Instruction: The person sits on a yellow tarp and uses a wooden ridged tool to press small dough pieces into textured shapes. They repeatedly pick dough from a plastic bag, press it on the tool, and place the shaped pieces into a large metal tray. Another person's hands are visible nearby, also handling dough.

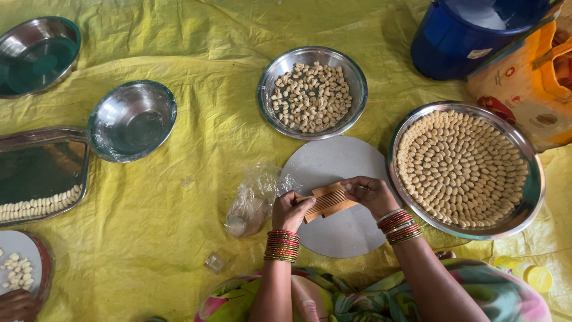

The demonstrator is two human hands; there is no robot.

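Over the round grey board (339,179), seen from the head camera, the left hand (290,210) and right hand (370,194) both grip a small ridged wooden paddle (329,201), fingers closed on its two ends. At three o'clock of the paddle lies a steel plate (532,197) with shaped dough pieces laid in rings. At twelve o'clock stands a steel bowl (268,83) of loose pieces. At nine o'clock lies a crumpled plastic bag (253,200).
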